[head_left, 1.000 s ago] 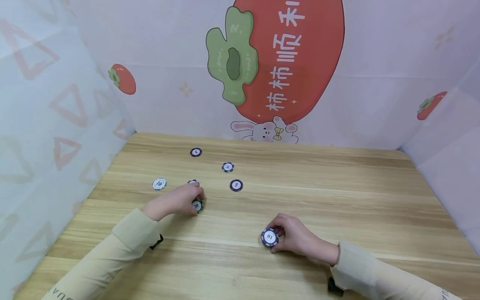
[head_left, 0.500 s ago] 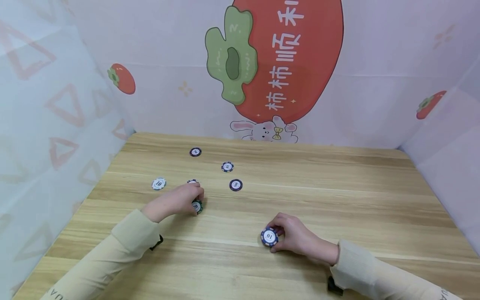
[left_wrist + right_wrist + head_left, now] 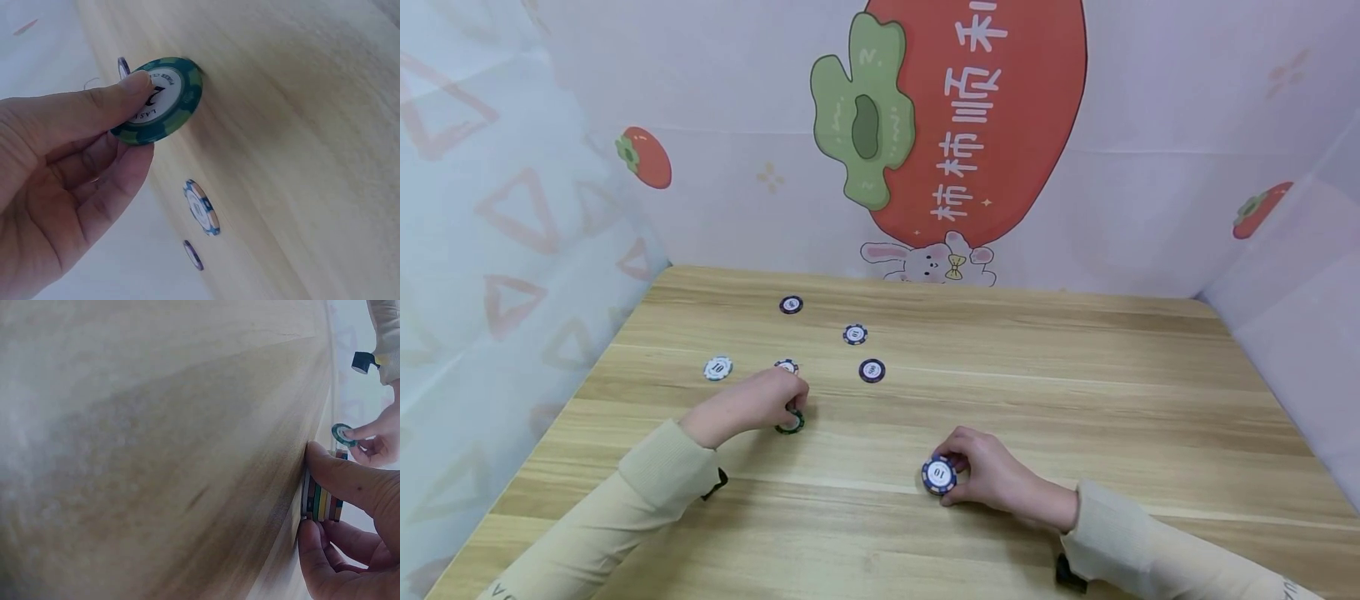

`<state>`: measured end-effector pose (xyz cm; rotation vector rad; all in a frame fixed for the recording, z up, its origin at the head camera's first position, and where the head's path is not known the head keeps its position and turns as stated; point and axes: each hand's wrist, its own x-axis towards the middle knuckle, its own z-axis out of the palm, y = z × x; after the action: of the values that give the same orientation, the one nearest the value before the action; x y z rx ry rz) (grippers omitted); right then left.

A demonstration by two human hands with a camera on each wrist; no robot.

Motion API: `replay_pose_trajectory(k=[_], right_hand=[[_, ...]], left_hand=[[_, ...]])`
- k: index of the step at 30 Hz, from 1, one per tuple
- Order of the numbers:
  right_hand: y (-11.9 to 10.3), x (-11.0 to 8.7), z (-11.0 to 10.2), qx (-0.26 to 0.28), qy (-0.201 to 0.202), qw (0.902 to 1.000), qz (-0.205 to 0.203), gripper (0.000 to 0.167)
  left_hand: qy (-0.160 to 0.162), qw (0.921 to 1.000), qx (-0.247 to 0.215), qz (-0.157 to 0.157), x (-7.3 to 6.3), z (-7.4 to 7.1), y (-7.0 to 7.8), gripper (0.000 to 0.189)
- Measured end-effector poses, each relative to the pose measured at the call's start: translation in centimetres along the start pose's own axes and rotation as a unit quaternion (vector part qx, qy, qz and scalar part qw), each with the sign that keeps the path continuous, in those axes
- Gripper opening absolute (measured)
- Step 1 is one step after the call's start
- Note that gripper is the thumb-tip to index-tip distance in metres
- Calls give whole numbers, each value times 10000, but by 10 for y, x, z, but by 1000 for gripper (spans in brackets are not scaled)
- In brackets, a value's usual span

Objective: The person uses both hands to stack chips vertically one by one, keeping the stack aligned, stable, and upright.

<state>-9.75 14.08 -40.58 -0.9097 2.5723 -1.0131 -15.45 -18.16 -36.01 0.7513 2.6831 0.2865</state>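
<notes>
In the head view my left hand (image 3: pixel 766 398) pinches a green poker chip (image 3: pixel 790 423) at the table's left half. The left wrist view shows the thumb (image 3: pixel 136 82) lying over the face of that chip (image 3: pixel 167 103), with fingers beneath it. My right hand (image 3: pixel 992 473) grips a short stack of poker chips by its sides, nearer the front. A blue chip marked 10 (image 3: pixel 939 475) tops the stack. From the right wrist, the stack (image 3: pixel 323 501) shows layers of several colours, held between thumb and fingers at the tabletop.
Loose chips lie beyond the left hand: a white one (image 3: pixel 718 368), a blue one partly hidden by the hand (image 3: pixel 787 365), another blue one (image 3: pixel 855 334) and two dark ones, one near (image 3: pixel 872 371), one far (image 3: pixel 792 305). Printed cloth (image 3: pixel 1150 208) walls the wooden table (image 3: pixel 1075 375).
The green chip in my left hand has tilted and shifted slightly toward me, and the thumb now covers more of its face. My right hand and the stack stay where they were.
</notes>
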Motion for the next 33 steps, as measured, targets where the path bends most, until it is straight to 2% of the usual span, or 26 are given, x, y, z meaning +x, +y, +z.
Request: replay_pose_trajectory(k=[9, 18, 27, 33], right_hand=[[0, 0, 1, 56, 27, 10000, -22, 44], [0, 0, 1, 95, 33, 9999, 17, 44], [1, -1, 2, 111, 54, 9999, 9, 44], [2, 0, 2, 143, -31, 9998, 153, 43]], left_hand=[[38, 9995, 15, 312, 0, 2, 19, 19], [244, 9955, 169, 903, 1, 5, 36, 21], [325, 9930, 388, 1063, 4, 4, 53, 21], [357, 9888, 339, 1406, 10, 5, 61, 20]])
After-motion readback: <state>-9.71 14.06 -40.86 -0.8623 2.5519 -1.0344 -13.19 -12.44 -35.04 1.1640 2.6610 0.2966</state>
